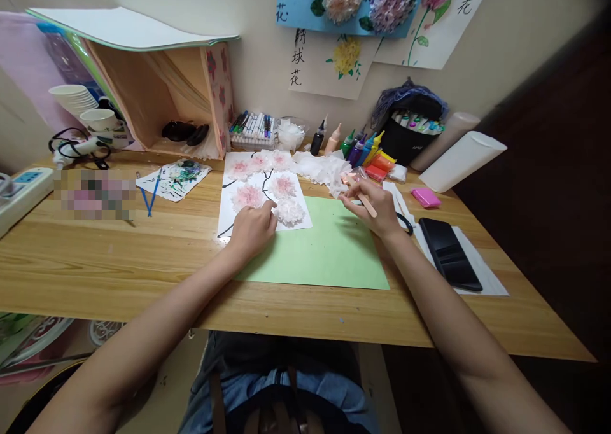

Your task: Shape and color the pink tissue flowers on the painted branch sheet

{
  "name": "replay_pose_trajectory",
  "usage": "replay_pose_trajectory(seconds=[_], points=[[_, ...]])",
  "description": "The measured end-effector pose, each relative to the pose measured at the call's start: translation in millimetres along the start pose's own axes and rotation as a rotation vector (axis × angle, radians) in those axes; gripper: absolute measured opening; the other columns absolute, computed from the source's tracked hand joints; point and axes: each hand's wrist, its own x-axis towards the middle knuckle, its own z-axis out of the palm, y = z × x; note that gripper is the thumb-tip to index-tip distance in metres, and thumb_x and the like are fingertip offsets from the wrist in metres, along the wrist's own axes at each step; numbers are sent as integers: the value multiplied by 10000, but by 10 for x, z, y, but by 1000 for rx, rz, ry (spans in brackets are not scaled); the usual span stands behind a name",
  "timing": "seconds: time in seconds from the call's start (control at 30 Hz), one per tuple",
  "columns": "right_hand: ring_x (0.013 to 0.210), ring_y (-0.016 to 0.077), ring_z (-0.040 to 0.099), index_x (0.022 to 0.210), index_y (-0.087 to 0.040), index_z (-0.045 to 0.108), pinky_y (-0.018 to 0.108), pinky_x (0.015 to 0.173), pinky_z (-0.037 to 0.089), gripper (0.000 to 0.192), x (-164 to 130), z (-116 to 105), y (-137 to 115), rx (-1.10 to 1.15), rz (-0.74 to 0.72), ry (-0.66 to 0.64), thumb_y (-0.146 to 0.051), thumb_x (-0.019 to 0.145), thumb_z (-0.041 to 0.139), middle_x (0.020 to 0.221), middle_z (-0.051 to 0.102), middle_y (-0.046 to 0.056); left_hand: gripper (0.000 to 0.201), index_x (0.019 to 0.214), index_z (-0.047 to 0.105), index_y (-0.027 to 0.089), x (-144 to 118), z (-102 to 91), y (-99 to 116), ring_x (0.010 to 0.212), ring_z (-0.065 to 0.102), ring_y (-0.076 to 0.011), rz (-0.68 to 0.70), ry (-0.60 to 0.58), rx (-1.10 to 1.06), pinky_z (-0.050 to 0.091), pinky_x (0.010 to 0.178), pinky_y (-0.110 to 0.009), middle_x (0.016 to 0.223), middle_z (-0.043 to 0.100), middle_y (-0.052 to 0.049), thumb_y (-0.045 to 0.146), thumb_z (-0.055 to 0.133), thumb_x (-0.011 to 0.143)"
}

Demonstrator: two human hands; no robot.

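Note:
My left hand rests at the lower edge of a white sheet bearing fluffy pink and white flowers and black branch lines. Its fingers are curled in, the index near a pale flower; whatever they may grip is hidden. A flat wooden craft stick is held in my right hand, above the right side of a light green sheet. The white sheet overlaps the green one. Close behind my right hand lie crumpled white tissue and a small clear packet. Black scissor handles show beside that wrist.
A black phone lies on white paper at the right, near a pink packet. Paint bottles, a marker tray and a white roll stand behind. At left are a paint-smeared sheet and blue-handled brushes.

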Motion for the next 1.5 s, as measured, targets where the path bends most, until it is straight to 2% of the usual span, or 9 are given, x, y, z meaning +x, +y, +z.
replay_pose_trajectory(seconds=[0.13,0.3,0.4,0.5,0.67,0.93,1.23,1.37,1.5], points=[[670,206,573,773,-203,561,295,619,392,188,50,-178,349,-149,89,-240,-203,646,700,764,640,43,335,1147,607,144,-1,-9,6,711,668,-242,3,0,4,442,738,-341,724,717,-81,217,381,912],[673,209,579,705,-199,549,308,638,399,87,5,-99,412,-121,130,-229,-163,672,621,742,641,50,333,1133,610,144,4,1,1,707,665,-251,11,13,4,447,744,-349,716,714,-82,217,372,911],[695,192,604,746,-197,565,301,648,430,98,-2,-14,263,-34,157,-206,-262,737,638,789,668,48,323,1134,610,150,9,19,-9,692,660,-242,8,30,-22,450,757,-350,706,711,-65,213,392,904],[721,179,623,753,-195,563,299,656,464,223,-17,107,1,307,280,-256,-371,729,698,800,677,40,303,1108,616,140,5,12,6,704,654,-225,2,100,-97,445,795,-354,717,706,-58,172,405,893],[718,144,606,742,-190,577,282,660,467,261,-85,317,-450,697,403,-408,-366,692,763,769,648,11,160,969,618,194,-47,-61,108,1146,561,-239,98,275,-339,355,975,-390,957,713,-60,251,477,920],[688,134,569,753,-179,585,264,630,433,278,-174,425,-610,690,387,-428,-393,706,757,758,633,5,109,978,619,257,-100,-55,157,1186,517,-196,165,92,-536,176,1085,-429,1060,703,8,282,561,890],[707,158,606,768,-191,610,285,651,445,282,-232,425,-646,505,276,-327,-460,853,596,772,672,25,98,860,684,268,-77,-59,139,1023,558,-181,85,62,-531,203,1047,-408,905,723,27,293,592,883],[613,146,579,649,-210,587,301,646,435,543,-296,372,-660,381,-46,-196,-479,984,255,635,629,28,90,798,674,242,-61,6,108,1033,535,-208,-45,77,-473,203,1025,-440,872,721,19,265,614,862],[536,140,528,633,-213,560,290,558,375,548,-344,423,-682,240,-357,-320,-443,991,214,567,608,29,71,796,667,240,-69,40,99,1046,520,-221,-50,76,-460,203,1018,-451,866,719,18,261,625,849]])
